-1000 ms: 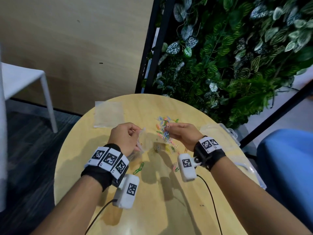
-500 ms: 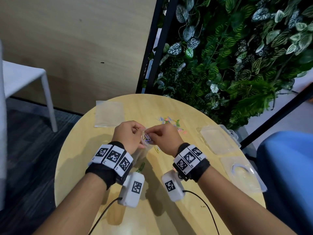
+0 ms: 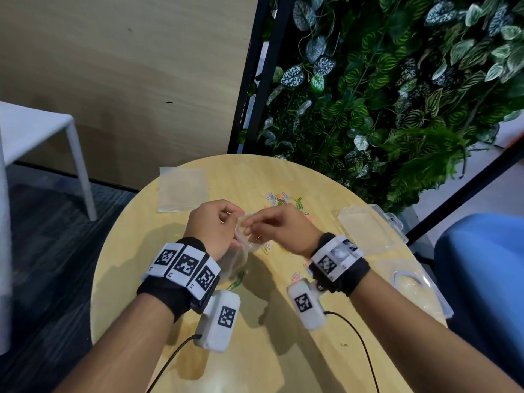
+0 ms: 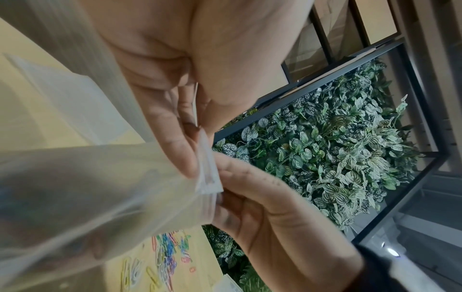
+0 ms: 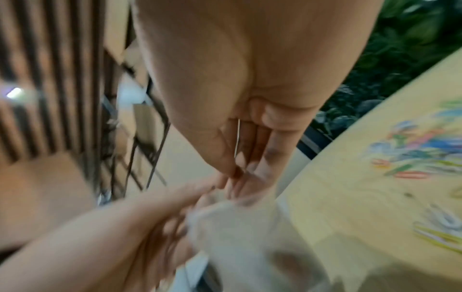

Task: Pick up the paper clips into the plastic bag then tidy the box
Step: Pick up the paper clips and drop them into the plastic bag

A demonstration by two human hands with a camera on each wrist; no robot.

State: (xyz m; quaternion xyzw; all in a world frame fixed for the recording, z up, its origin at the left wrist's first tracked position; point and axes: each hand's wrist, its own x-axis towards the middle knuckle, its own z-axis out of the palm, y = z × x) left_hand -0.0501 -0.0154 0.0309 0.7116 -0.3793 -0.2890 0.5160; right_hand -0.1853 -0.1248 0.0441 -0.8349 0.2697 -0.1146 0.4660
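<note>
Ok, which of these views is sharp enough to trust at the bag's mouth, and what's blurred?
Head view: sharp, with soft shadows of the arms on the table. Left wrist view: left hand and the plastic bag rim are crisp, though the bag's near side smears. Right wrist view: motion-blurred throughout, so the right hand, the bag and the paper clips are only smudges.

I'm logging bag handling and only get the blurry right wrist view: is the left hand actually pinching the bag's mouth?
Observer: Yes. In the left wrist view the left hand pinches the plastic bag at its rim.
Operator: Any clips left outside?
Observer: A heap of paper clips lies beyond the hands, more nearer.
Operator: And the box?
Observer: The clear box lies open to the right, untouched.
</note>
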